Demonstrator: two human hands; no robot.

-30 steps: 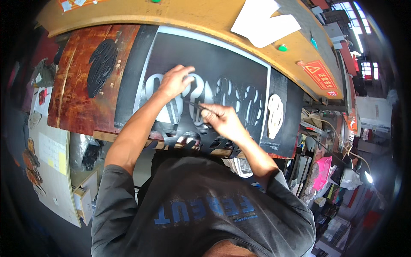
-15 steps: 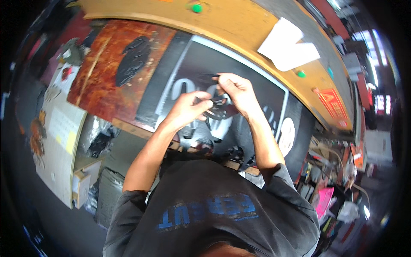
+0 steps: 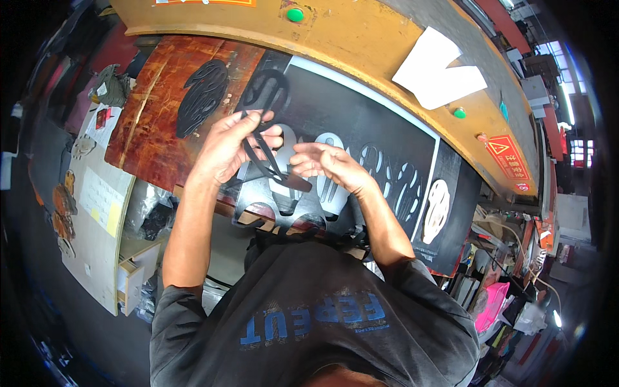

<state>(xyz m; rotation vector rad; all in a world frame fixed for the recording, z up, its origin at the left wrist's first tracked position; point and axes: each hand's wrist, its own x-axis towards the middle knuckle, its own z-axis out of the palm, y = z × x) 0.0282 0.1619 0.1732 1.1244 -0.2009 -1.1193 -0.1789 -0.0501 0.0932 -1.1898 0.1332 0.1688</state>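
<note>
My left hand [image 3: 232, 147] pinches a black looped cut-out piece [image 3: 262, 143], thin and flat, between thumb and fingers. Its loops stick out above the hand, and its long strips hang down toward the right. To the right of it, my right hand [image 3: 332, 166] is open with fingers stretched and nothing visible in them. Beneath both hands lies a black sheet [image 3: 309, 106] with several rounded openings cut through it, its near edge in ragged strips. A heap of similar black cut pieces [image 3: 202, 98] rests on the red-brown board [image 3: 155, 97] at the left.
A yellow machine beam [image 3: 361, 39] with green buttons spans the far side, white paper [image 3: 438, 71] lying on it. A pale shaped form [image 3: 436, 211] sits at the sheet's right. Left stands a pale panel [image 3: 90, 213]; cluttered shelves [image 3: 503, 271] fill the right.
My hands, close together over the sheet before, have come apart. The left has moved left with the black piece; the right has let go and sits slightly lower, its fingers extended.
</note>
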